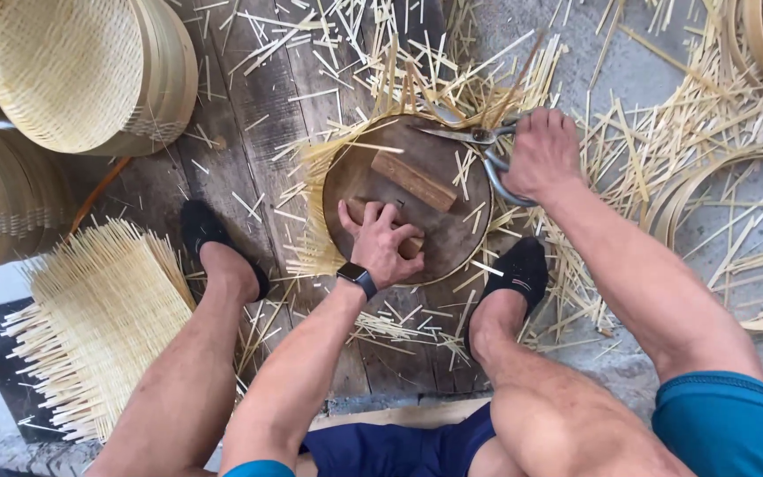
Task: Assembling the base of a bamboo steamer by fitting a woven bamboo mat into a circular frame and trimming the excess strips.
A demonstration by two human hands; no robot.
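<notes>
Down on the round dark wooden disc [439,238], the left hand [381,243] presses closed on a small wooden block [410,244], while the right hand [542,155] grips grey metal shears [479,146] at the disc's far rim.

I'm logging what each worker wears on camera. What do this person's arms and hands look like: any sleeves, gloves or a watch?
Both arms are bare to the frame edge, no gloves. The left hand has a dark smartwatch with a black band on its wrist. The right hand wears nothing, no ring or band visible.
</notes>
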